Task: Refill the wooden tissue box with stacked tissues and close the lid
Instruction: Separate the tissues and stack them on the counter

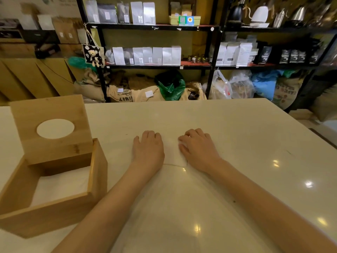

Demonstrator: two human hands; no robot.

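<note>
The wooden tissue box [98,170] stands at the left of the white table with its lid [36,114] propped upright; the lid has an oval hole. White tissues [62,183] lie inside the box. A small white tissue stack [173,152] rests flat on the table at centre. My left hand [148,147] presses on its left edge, fingers curled over the far side. My right hand [197,147] lies on its right edge, fingers bent onto the stack. Both hands hold the stack down against the table.
The white table [246,152] reaches to the right and ends at a far edge. Behind it stand black shelves [155,66] with pouches and kettles, with sacks and bags on the floor. Cardboard sheets [36,77] lean at back left.
</note>
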